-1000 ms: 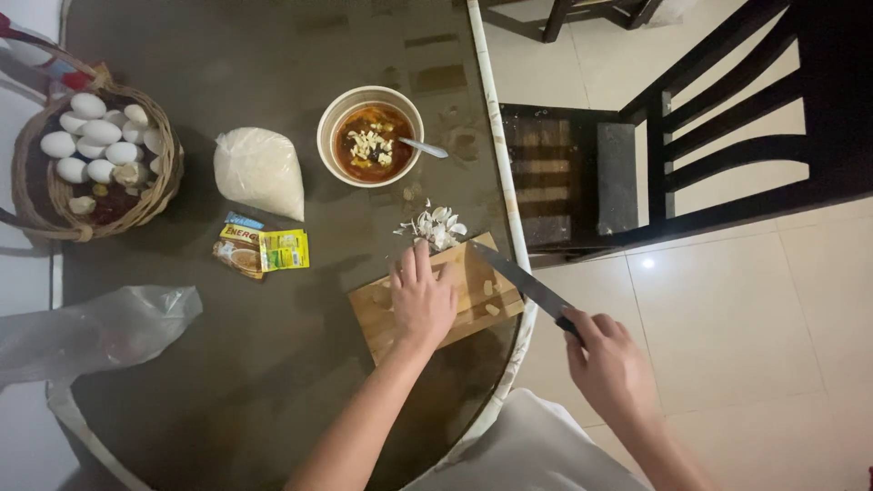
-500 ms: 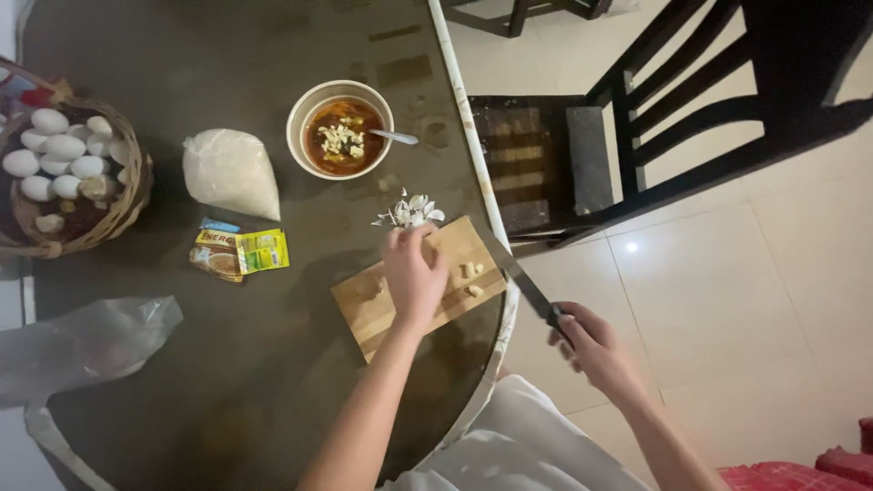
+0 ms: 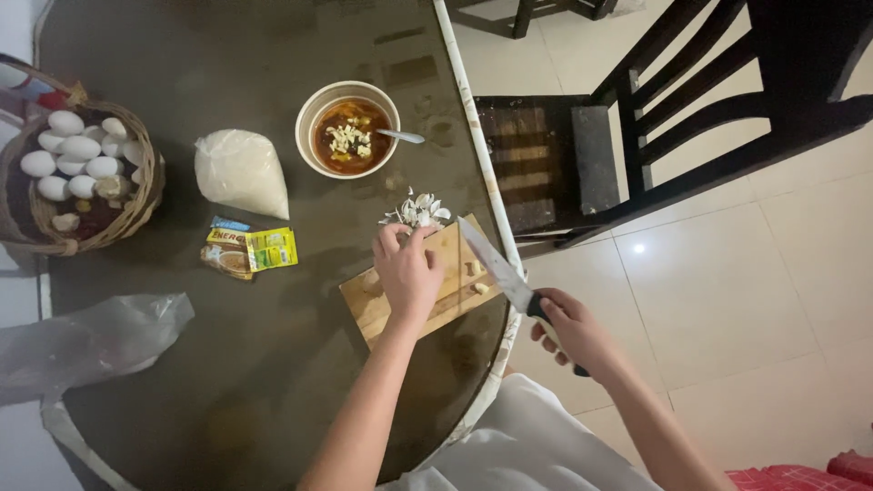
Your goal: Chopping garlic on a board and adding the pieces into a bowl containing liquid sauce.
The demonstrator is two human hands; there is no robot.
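And the knife (image 3: 496, 265) has swung in: half a second ago its blade hung off the worktop's edge, now it slants across the right end of the cutting board (image 3: 423, 280), tip pointing away from the person. The right hand (image 3: 566, 329) stays clamped around the dark handle, just off the rim of the worktop (image 3: 273, 382). The left hand (image 3: 406, 271) has barely shifted; it lies palm down on the middle of the board, fingers curled at the far edge, and whatever sits under them is hidden, so no telling whether it grips anything.

The board itself is pale wood, a small rectangle set at a slant near the worktop's right rim. A few small pale chopped pieces (image 3: 475, 275) lie between the left hand and the blade. Just beyond the left fingertips, a little heap of white papery peels (image 3: 416, 211) sits on the dark surface.

Further past that hand stands a bowl (image 3: 348, 129) of reddish soup with a spoon in it. Off to the left: a white bag (image 3: 242, 171), small sachets (image 3: 249, 251), and a wicker basket of eggs (image 3: 80, 173).
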